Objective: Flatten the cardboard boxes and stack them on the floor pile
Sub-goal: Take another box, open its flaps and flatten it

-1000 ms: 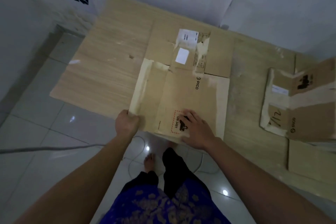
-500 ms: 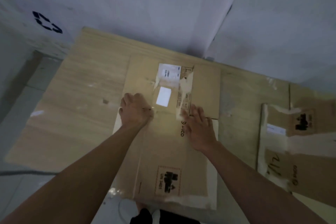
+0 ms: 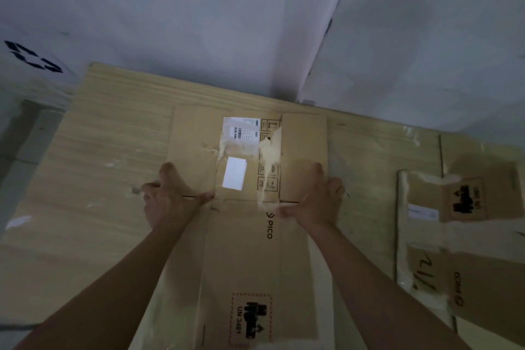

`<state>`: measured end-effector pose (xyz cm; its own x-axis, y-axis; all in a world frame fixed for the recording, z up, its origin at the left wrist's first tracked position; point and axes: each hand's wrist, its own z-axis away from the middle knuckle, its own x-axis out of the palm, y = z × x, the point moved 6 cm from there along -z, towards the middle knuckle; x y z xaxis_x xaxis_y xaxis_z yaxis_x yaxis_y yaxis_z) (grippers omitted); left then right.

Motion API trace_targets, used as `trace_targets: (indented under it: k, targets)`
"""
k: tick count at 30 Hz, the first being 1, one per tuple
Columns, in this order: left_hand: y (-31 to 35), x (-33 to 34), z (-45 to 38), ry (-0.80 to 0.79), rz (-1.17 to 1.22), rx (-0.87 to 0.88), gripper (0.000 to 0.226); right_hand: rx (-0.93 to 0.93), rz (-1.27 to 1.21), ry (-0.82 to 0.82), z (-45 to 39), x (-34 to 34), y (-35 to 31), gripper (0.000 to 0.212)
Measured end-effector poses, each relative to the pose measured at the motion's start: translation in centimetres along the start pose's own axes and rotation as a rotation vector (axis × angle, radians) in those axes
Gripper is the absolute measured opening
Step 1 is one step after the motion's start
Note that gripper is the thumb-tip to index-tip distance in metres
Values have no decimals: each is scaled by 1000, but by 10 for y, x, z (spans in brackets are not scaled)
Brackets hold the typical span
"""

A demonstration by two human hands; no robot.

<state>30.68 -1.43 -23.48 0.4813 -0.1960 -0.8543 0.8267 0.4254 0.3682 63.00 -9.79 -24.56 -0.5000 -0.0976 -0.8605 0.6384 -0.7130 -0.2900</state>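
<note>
A flattened brown cardboard box (image 3: 250,258) printed "PICO" and "UN 3481" lies on a large pale wood-grain sheet (image 3: 99,150) on the floor. Its far flaps (image 3: 304,145) carry white labels and torn tape. My left hand (image 3: 170,199) presses with spread fingers on the left end of the flap crease. At the crease's right end my right hand (image 3: 318,196) presses flat the same way. A second brown box (image 3: 468,236), with black handwriting and a "PICO" print, lies to the right on the same sheet.
White walls meet in a corner (image 3: 312,88) just behind the sheet. A white surface with a black recycling symbol (image 3: 31,58) stands at the far left. Grey floor tiles (image 3: 17,156) show along the left edge.
My hands went from the box's near edge up to the flap crease, then spread apart to its two ends. The view moved forward over the box.
</note>
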Motion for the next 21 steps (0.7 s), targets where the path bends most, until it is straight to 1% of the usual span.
trace_targets:
  k: [3, 6, 8, 10, 14, 16, 21]
  targets:
    - [-2, -5, -3, -18, -7, -43, 125, 1, -20, -19, -9, -3, 4, 152]
    - [-3, -13, -3, 46, 23, -19, 129, 18, -45, -46, -7, -7, 8, 152]
    - [-4, -12, 3, 70, 82, 16, 127, 32, -85, -61, -3, -7, 8, 152]
    - [-3, -10, 11, 49, 109, 25, 122, 34, -113, -59, 6, -5, 8, 151]
    - [-3, -11, 15, -44, -26, 66, 121, 52, -107, -25, 24, -2, 8, 146]
    - [-5, -19, 14, -38, -19, 102, 119, 40, -122, -17, 30, -4, 7, 142]
    - [-13, -49, 28, 52, 27, 166, 109, -21, -141, 39, 52, -21, -11, 133]
